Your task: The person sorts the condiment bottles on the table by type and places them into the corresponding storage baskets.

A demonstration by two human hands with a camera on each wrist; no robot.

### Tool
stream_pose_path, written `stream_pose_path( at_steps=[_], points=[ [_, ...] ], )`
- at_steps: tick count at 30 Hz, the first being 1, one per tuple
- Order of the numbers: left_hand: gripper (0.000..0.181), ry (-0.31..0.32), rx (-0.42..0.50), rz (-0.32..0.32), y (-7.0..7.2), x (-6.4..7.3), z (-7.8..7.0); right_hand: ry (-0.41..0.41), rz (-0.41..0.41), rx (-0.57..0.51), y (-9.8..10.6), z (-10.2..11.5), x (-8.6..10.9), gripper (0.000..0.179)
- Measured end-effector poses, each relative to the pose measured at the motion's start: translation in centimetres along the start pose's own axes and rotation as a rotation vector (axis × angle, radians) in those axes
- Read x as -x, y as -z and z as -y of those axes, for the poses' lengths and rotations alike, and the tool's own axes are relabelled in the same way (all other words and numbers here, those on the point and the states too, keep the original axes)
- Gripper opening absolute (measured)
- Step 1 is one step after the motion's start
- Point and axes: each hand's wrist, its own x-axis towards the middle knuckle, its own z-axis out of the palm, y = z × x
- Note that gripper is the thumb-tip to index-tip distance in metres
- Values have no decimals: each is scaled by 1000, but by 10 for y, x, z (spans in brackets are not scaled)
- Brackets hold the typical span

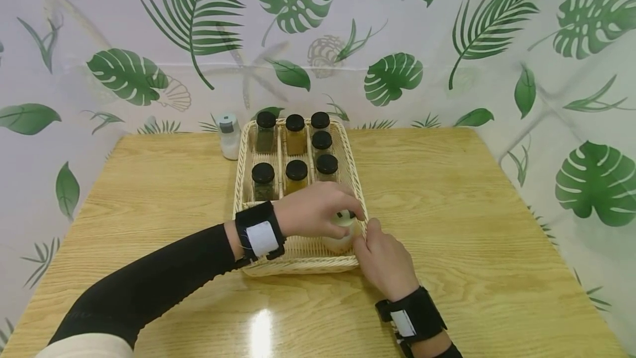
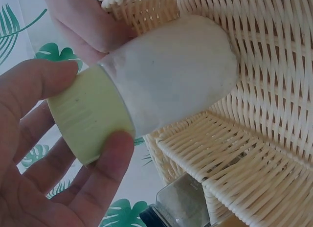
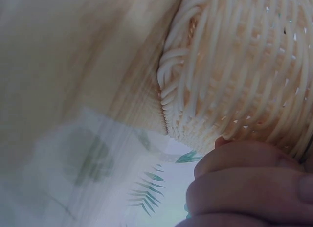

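Note:
My left hand reaches over the front compartment of a woven basket. Between thumb and fingers it pinches the pale green cap of a seasoning bottle with whitish contents. The bottle is in the basket's front right corner, its base against the weave in the left wrist view. My right hand grips the basket's right rim near that corner. In the right wrist view, its curled fingers lie against the outside of the woven wall.
Several spice jars with black lids, such as a dark green one and a yellow one, stand in the basket's rear compartments. A white shaker stands outside, at its back left. Beneath is a wooden table, with a leaf-patterned cloth behind.

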Motion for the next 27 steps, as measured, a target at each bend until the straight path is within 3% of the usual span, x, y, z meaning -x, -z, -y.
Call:
stream_pose_path(
  at_steps=[19,27],
  points=[
    [26,-15,-7,-5,0,0,-1,-3,-6,6,-1,1,0,22],
    [27,19,10,-22,1,2,-1,1,-8,19,-2,-2,-1,24]
  ],
)
